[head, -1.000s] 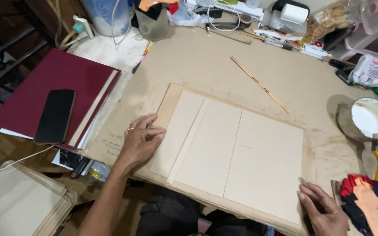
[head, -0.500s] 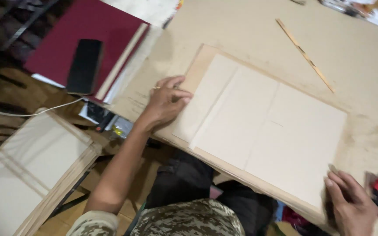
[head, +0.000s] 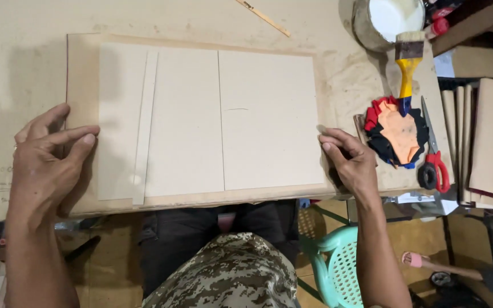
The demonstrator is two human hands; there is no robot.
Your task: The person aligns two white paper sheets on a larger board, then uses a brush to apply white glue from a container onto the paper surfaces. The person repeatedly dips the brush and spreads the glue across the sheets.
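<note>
A brown paper sheet [head: 81, 74] lies flat on the worktable [head: 24, 63]. On it rest pale greyboard pieces: a left panel [head: 120, 120], a narrow strip [head: 146, 122], a middle panel [head: 185, 122] and a right panel [head: 269, 120]. My left hand [head: 44, 162] presses fingertips on the sheet's left edge beside the left panel. My right hand [head: 349, 159] rests fingertips at the sheet's right edge, touching the right panel's corner. Neither hand holds anything.
At the right lie a pile of coloured cloth scraps [head: 397, 132], red-handled scissors [head: 433, 154], a yellow-handled brush [head: 409, 63] over a round glue tub [head: 386, 20], stacked boards [head: 489, 142]. A thin wooden stick [head: 262, 17] lies at the back. A teal plastic chair [head: 335, 259] stands below.
The camera has swung right and closer, so the sheet now fills the view. My right hand has moved up onto the sheet's right edge; my left hand has slid to the left edge.
</note>
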